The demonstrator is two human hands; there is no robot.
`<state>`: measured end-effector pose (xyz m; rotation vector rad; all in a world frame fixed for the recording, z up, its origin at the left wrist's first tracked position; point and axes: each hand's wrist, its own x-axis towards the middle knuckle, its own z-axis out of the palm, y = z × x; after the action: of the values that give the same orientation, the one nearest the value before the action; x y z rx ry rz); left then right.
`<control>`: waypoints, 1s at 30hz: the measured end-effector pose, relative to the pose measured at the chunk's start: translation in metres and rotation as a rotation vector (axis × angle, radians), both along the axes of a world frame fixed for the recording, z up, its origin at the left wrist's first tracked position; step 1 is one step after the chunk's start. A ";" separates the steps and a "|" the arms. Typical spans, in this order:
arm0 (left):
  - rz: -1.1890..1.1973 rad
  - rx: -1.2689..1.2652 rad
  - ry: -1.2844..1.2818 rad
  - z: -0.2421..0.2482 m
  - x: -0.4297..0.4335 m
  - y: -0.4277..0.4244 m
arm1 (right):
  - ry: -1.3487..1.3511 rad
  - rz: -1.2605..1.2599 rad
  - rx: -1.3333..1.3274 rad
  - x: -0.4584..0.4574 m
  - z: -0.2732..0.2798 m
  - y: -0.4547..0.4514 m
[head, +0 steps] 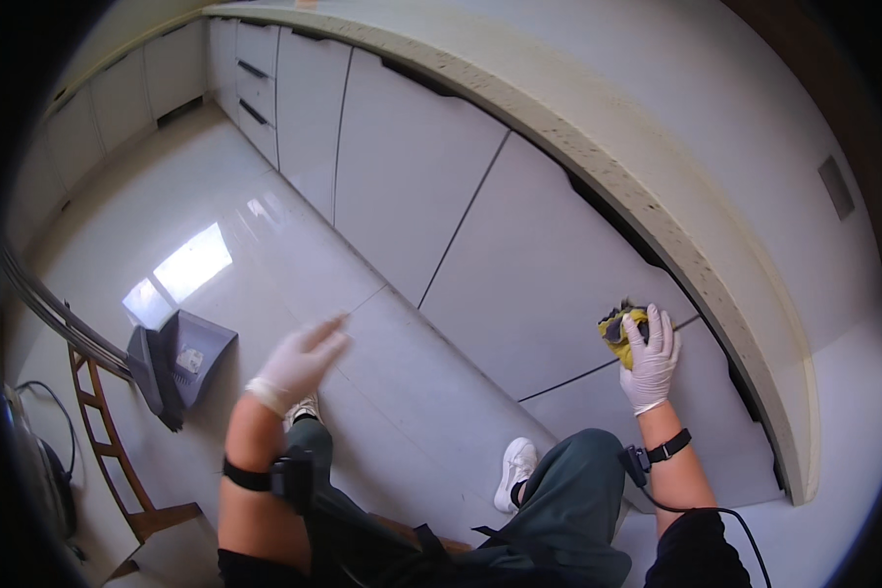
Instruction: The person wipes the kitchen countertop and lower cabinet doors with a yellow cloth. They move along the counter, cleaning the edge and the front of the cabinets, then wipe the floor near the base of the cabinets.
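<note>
My right hand (651,360), in a thin white glove, presses a crumpled yellow and grey cloth (617,332) against a light grey cabinet door (558,279), beside the dark seam between two doors. My left hand (305,360), gloved too and slightly blurred, is raised over the floor with no object in it; its fingers point towards the cabinets. Both wrists carry black straps with small devices, and a cable runs from the right one.
A speckled stone countertop (603,154) overhangs the cabinets. On the tiled floor (404,382), at left, stand a grey dustpan (209,349) and a broom (151,375) near a wooden chair (106,448). More cabinets (121,95) line the far wall.
</note>
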<state>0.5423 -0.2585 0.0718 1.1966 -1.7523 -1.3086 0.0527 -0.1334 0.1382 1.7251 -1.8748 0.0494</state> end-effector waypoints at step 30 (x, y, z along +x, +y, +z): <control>-0.108 -0.074 -0.694 0.034 0.060 -0.108 | 0.389 0.095 -0.036 0.011 -0.024 -0.102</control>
<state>0.6022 -0.3667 0.1055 1.6604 -2.3433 -0.9216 0.0638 -0.2358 0.1143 1.6595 -1.5003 -0.2002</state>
